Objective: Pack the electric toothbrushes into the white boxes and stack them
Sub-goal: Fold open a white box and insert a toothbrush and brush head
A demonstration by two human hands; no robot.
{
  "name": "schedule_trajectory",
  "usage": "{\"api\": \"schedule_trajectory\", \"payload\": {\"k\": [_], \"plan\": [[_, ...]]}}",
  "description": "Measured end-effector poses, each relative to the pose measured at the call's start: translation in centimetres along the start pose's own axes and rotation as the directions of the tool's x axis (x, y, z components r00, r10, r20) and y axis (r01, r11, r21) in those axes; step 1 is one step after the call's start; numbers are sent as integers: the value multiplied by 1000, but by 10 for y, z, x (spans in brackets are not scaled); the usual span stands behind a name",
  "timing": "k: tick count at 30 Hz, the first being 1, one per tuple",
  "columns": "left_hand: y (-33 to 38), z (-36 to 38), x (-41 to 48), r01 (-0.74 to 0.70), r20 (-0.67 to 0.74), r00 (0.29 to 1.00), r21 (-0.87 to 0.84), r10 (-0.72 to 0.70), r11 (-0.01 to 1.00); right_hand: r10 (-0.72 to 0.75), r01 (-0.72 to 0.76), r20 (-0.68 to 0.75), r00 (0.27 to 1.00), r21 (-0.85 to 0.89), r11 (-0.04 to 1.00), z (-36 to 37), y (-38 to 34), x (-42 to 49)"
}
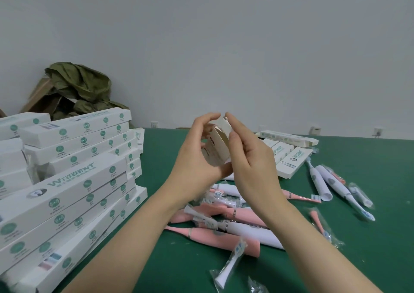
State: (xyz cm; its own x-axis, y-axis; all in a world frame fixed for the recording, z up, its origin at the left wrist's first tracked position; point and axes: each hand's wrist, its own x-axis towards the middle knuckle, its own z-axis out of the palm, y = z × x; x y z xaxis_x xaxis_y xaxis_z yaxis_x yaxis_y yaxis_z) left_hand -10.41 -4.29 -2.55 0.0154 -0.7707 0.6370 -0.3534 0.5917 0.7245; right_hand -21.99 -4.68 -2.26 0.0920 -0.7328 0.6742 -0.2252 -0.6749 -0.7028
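I hold a white box (216, 146) end-on above the green table, its open end pointing up toward the wall. My left hand (197, 156) grips the box from the left and below. My right hand (251, 158) pinches the end flap at the top with thumb and forefinger. Under my hands lies a heap of pink toothbrushes (226, 236) and white toothbrushes (251, 231). Two more white toothbrushes (324, 185) lie to the right. Packed white boxes (74, 180) stand stacked at the left.
Flat unfilled boxes (291, 158) lie at the back right. Bagged spare brush heads (228, 268) are scattered near the front and right on the green table (369, 259). A green cloth over cardboard (76, 88) sits in the back left corner by the wall.
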Motion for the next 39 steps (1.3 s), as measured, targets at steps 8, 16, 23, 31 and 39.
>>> {"api": "schedule_trajectory", "payload": {"k": [8,16,23,31,39], "plan": [[2,3,1,-2,-123,992,45,7,999,-140,143,37,990,-130,981,-3,9,3],[3,7,-1,-43,-163,985,123,63,991,-213,201,-36,976,-216,956,0,12,2],[2,10,-1,-98,-175,974,236,141,967,-154,135,-87,984,-190,972,-2,15,4],[6,4,-1,-150,-214,955,246,205,958,-200,263,207,958,-345,901,-3,13,5],[16,-5,4,-188,-253,950,9,184,982,139,-123,-19,990,365,923,-15,19,17]]}}
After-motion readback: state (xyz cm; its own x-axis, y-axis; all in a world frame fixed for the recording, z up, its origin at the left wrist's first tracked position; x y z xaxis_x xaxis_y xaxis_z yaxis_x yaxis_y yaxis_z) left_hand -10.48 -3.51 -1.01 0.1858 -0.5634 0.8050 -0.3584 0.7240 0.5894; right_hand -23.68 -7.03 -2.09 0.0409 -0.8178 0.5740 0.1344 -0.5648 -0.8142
